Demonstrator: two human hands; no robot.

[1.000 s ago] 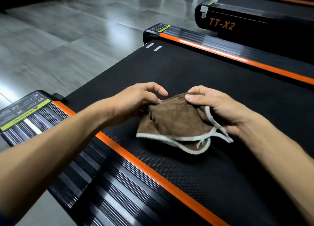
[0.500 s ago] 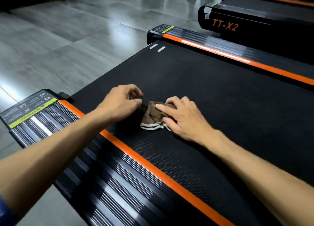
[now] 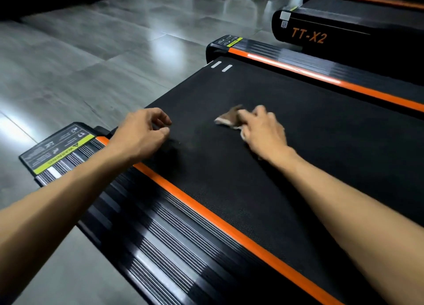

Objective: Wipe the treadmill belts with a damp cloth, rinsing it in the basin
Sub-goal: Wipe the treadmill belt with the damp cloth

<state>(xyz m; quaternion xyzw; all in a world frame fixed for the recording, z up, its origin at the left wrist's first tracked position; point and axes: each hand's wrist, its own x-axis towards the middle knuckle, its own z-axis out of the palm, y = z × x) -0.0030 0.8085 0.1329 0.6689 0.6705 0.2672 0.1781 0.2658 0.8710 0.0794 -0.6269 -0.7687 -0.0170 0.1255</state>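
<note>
The belt [image 3: 252, 171] is seen in black with a fine dotted texture and two short white dashes [image 3: 221, 66] at its far end, and it is edged by orange strips [image 3: 206, 209] beside black rails [image 3: 146, 240] ribbed in silver. A brown cloth [image 3: 229, 118] with a whitish edge is blurred on it. A yellow-green band crosses the black label [image 3: 57, 147], orange "TT-X2" lettering [image 3: 308, 37] is shown on a black machine, and the floor [image 3: 80, 59] is tiled in glossy grey

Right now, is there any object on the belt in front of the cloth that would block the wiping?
Nothing visible does. The right hand presses the brown cloth on the black belt, and the belt around it is bare. The left hand is apart, beside the orange strip.
</note>
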